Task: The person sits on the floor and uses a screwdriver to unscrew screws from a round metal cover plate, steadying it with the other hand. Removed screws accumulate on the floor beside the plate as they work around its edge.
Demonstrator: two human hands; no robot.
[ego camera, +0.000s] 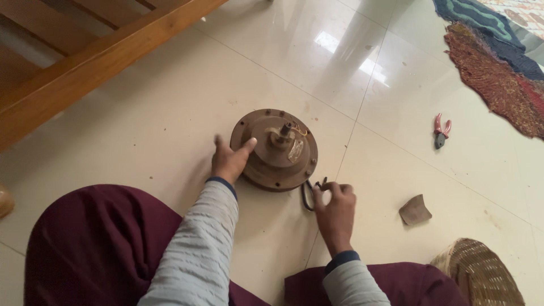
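Plainly, the landmark for this record is the round brown motor housing (pixel 274 150), a rusty disc-shaped casing lying flat on the tiled floor (pixel 141 130) with its short shaft (pixel 285 130) pointing straight up from the centre.

Left of the housing: a wooden bed frame (pixel 85 62) runs along the far-left edge, well apart. The person sits on the floor, maroon-clad knee (pixel 96 243) near and left of the housing. The left hand (pixel 228 160) rests against the housing's left rim, fingers spread and thumb laid onto the casing's raised step; its grip is released, a steadying press rather than a hold.

At the housing's near-right edge: the right hand (pixel 335 208) has its grip clenched on a dark bent metal tool (pixel 309 195), whose loop hangs just beside the rim, touching or nearly so; which cannot be settled from this view. The tool's long axis runs roughly from the hand toward the housing, so the housing lies up and left of that grip. The right hand is the one nearer the tool; the left is the one on the casing.

Right of the housing: a scrap of brown sandpaper-like sheet (pixel 415 209), near; red-handled pliers (pixel 441 132), farther; a woven basket (pixel 481 272) and patterned cloth (pixel 498 73), well apart.
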